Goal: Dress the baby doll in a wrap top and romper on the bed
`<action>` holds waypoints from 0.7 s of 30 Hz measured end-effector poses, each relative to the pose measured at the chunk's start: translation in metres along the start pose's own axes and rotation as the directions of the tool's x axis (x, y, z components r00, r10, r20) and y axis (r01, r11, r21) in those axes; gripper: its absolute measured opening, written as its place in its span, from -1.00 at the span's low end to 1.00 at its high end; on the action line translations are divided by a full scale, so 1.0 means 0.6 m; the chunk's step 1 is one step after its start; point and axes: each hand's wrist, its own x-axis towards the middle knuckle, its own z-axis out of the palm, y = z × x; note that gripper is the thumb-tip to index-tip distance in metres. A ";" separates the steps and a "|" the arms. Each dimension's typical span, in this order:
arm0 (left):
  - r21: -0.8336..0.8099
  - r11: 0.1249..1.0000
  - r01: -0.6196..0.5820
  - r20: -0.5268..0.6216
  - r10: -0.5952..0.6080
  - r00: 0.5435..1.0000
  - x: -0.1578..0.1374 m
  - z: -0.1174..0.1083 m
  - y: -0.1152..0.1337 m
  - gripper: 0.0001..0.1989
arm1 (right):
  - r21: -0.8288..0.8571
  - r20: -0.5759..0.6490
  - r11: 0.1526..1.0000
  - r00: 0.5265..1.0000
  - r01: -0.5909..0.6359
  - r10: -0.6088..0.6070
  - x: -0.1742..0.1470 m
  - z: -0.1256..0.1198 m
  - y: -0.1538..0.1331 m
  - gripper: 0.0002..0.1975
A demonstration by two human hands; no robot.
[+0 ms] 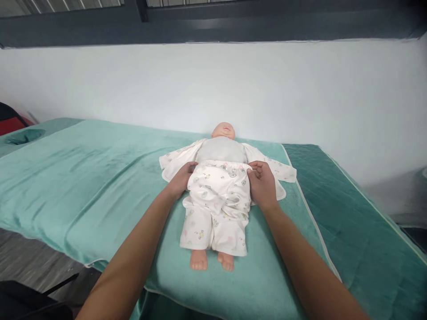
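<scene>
A baby doll (223,150) lies on its back, head toward the wall and bare feet toward me. White printed pants (218,191) cover its legs up to the waist. Around its arms is a white printed jacket (278,171), spread open at the front over a pale grey torso. At the waistband's left side, my left hand (183,177) is closed with its fingertips on the cloth. My right hand (262,181) pinches the waistband on the opposite side, thumb and fingers bent together.
A light green blanket (100,178) covers the bed under the doll, with a darker green cover (350,222) at the right. Behind stands a white wall (133,89). A black object (30,302) is at the lower left, above the grey floor.
</scene>
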 end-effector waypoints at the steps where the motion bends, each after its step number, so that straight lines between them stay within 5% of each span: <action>1: 0.011 1.000 0.008 -0.012 -0.008 1.000 0.003 0.002 -0.001 -0.54 | -0.088 -0.012 0.996 1.000 -0.001 0.000 0.001 0.000 0.000 -0.80; 5: 0.017 1.000 0.009 0.081 -0.010 0.997 0.008 0.006 0.004 -0.62 | -0.332 0.065 0.943 0.998 0.034 -0.013 0.004 -0.003 -0.001 -0.80; 12: -0.013 0.998 0.058 0.232 -0.053 0.971 0.002 0.005 0.028 -0.56 | -0.261 0.271 0.945 0.924 -0.199 0.269 0.013 -0.013 0.004 -0.68; 18: -0.131 0.987 0.098 0.246 -0.063 0.967 0.001 0.014 0.028 -0.52 | -0.320 0.246 0.938 0.944 -0.137 0.222 0.019 -0.005 -0.003 -0.72; 21: -0.232 0.968 0.093 0.212 -0.043 0.976 0.007 0.026 0.026 -0.55 | -0.202 0.260 0.970 0.948 -0.133 0.184 0.021 0.003 -0.004 -0.75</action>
